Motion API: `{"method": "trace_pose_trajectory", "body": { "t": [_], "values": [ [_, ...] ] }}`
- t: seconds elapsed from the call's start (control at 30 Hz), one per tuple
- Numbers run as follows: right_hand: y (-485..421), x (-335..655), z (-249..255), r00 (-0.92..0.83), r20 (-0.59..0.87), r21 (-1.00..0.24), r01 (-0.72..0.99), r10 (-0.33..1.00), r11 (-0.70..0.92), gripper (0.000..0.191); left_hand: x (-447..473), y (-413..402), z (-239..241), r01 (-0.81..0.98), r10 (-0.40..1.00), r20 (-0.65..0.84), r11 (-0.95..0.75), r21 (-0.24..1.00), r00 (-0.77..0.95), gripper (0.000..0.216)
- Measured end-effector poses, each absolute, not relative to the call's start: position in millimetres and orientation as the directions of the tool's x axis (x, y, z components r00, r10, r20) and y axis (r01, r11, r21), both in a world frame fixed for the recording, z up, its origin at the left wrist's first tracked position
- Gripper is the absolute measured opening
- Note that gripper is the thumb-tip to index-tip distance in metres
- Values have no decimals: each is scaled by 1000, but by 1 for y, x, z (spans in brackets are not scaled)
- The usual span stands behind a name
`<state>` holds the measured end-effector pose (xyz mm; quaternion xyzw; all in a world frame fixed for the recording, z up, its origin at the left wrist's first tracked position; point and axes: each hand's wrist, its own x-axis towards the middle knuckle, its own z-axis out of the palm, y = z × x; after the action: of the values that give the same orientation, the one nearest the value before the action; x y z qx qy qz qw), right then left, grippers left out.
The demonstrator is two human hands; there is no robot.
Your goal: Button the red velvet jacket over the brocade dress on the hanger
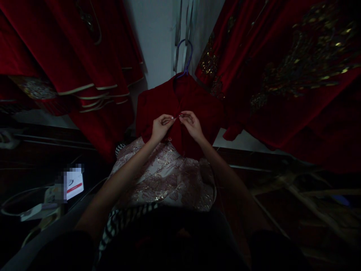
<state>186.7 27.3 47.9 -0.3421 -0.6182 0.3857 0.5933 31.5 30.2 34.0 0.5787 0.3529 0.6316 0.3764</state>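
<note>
We count two hands, our left hand (161,126) and right hand (193,124), on one red jacket (158,105). Above the jacket is one purple hanger (186,69). Below it lies one pink patterned cloth (169,177), and to its lower left one white card (75,185).

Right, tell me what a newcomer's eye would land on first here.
At centre, the left hand and right hand pinch the front of a dark red garment on a purple hanger. Red cloth with gold embroidery hangs at upper right, and pale pink brocade lies under the forearms.
</note>
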Motion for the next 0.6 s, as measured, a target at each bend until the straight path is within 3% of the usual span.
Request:
{"method": "trace_pose_trajectory", "body": {
  "t": [0.23,0.6],
  "values": [
    [23,187,52,-40,506,-862,18,861,507,41,30,23,42,104,830,556,-556,824,38,16],
    [-6,189,58,62,663,-735,242,746,634,19,25,10,63,394,683,689,-718,574,242,16]
  ]
}}
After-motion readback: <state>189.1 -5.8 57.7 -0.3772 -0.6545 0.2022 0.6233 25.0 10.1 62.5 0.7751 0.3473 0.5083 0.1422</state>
